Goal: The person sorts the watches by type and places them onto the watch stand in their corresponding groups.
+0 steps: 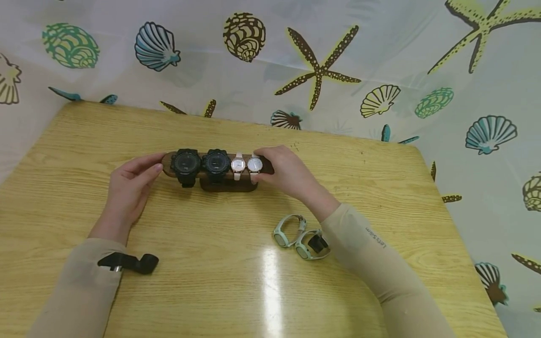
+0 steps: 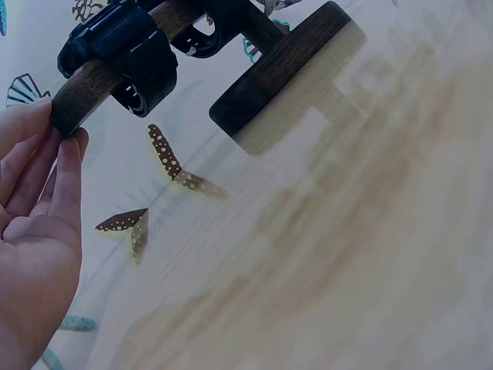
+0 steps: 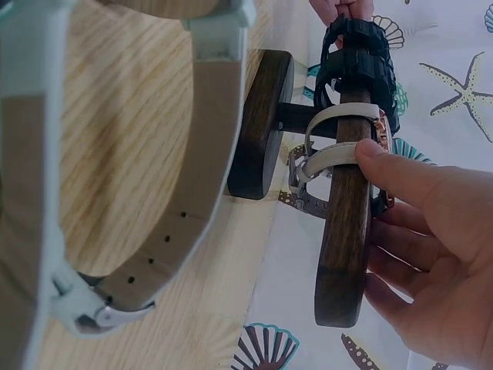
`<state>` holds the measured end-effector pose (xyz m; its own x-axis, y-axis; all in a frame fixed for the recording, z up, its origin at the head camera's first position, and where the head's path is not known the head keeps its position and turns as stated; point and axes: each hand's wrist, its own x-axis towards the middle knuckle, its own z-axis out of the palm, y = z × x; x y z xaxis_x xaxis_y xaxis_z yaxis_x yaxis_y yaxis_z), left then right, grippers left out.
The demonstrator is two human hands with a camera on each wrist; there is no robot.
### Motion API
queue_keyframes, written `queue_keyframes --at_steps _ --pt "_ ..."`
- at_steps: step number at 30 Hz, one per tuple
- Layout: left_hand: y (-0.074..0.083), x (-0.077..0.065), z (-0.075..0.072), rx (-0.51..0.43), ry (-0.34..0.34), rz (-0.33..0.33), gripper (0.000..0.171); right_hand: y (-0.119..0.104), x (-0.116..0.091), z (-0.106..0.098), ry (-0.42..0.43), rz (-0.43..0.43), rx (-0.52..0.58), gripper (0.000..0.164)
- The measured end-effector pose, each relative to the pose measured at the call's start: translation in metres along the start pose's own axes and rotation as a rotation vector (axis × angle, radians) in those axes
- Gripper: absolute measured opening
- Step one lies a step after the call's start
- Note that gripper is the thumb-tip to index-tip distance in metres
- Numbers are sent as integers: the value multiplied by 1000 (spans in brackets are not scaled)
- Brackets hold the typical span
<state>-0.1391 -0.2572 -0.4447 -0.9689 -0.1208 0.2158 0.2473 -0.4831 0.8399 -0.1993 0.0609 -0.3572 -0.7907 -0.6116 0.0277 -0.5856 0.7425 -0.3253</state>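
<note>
A dark wooden watch stand (image 1: 228,186) holds a row of watches on its crossbar. Two chunky black watches, the outer one (image 1: 186,162) and the inner one (image 1: 216,161), sit at the left. Beside them are a rose-gold watch with a pale strap (image 1: 238,164) and a white-strapped watch (image 1: 254,164) with a white dial. My left hand (image 1: 128,185) pinches the bar's left end between thumb and fingers. With my right hand (image 3: 431,239) I hold the white-strapped watch on the bar, thumb on its strap (image 3: 327,159) and fingers behind the bar.
Two mint-green watches, one on the left (image 1: 280,238) and one on the right (image 1: 302,251), lie on the wooden table (image 1: 190,300) near my right forearm. A shell-and-starfish cloth (image 1: 194,51) hangs behind the table. A black clip (image 1: 128,263) is strapped on my left sleeve.
</note>
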Motion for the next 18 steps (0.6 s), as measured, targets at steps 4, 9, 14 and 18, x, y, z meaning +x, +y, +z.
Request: queue_keyframes --at_steps 4,9,14,18 --pt "0 0 0 -7 0 0 29 -1 1 0 6 -5 0 57" --pt "1 1 1 -9 -1 3 29 -2 1 -2 3 -5 1 58" --pt "2 1 1 -13 -2 -1 29 -2 1 -2 -2 -6 -2 59" --pt "2 1 1 -23 -3 1 29 -1 0 -2 -4 -10 -12 61"
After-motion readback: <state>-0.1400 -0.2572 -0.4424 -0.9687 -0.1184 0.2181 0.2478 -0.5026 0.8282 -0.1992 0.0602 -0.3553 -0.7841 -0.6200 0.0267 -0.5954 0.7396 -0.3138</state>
